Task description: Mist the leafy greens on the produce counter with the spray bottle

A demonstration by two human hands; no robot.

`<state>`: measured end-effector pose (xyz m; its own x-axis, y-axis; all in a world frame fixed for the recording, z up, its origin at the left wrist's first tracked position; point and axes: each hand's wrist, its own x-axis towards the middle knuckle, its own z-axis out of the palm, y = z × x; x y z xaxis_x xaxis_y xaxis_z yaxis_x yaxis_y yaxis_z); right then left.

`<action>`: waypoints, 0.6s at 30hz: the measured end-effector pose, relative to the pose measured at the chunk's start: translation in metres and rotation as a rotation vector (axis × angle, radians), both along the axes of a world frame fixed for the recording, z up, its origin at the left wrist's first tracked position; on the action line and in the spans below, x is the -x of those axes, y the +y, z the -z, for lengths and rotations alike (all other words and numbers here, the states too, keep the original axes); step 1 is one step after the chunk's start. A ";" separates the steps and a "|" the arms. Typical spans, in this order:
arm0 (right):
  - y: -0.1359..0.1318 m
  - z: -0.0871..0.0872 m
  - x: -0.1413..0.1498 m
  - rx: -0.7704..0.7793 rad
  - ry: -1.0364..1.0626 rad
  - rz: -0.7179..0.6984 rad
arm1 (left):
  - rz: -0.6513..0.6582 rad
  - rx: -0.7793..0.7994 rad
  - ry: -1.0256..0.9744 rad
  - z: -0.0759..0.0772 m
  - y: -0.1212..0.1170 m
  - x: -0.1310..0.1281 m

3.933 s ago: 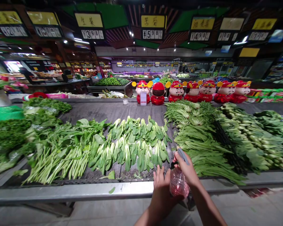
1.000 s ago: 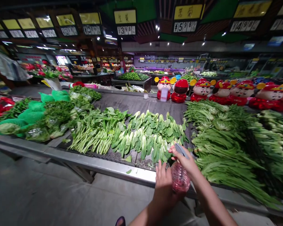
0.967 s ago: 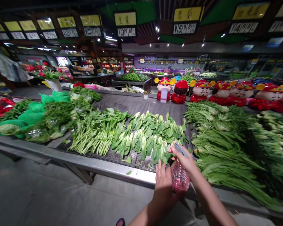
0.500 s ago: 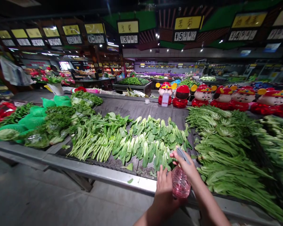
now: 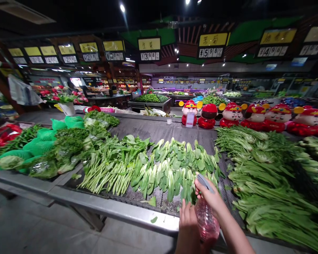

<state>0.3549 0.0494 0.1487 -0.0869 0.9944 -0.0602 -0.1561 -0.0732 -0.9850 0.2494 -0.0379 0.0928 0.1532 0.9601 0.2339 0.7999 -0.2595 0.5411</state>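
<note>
Right hand point(image 5: 207, 192) fingers wrapped round gray top of pink spray bottle point(image 5: 207, 220), bottle at bench point(image 5: 113, 208) front edge; left hand point(image 5: 188, 220) against its side, fingers extended, grip unclear

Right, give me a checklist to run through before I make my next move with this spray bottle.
1. Right hand has hold of the spray bottle at its grey top: ok.
2. Left hand bears some of the bottle's weight: cannot tell; it is at the bottle's side, its grip partly hidden.
3. Nozzle points at the greens: cannot tell, the nozzle cannot be made out.
4. Enough liquid inside: cannot tell; the lower part looks pink, but no clear level shows.
5. Bok choy laid out in rows: ok.
6. Metal front rail free of scraps: not ok, a loose leaf lies on it.
</note>
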 end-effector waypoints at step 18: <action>-0.044 0.032 0.012 0.118 -0.052 0.123 | 0.196 0.310 -0.009 0.051 -0.035 0.020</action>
<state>0.3427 0.0053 0.1170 0.0417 0.9830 -0.1787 -0.1202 -0.1727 -0.9776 0.2298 -0.0732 0.0420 0.3402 0.9384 -0.0612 0.7464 -0.2299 0.6245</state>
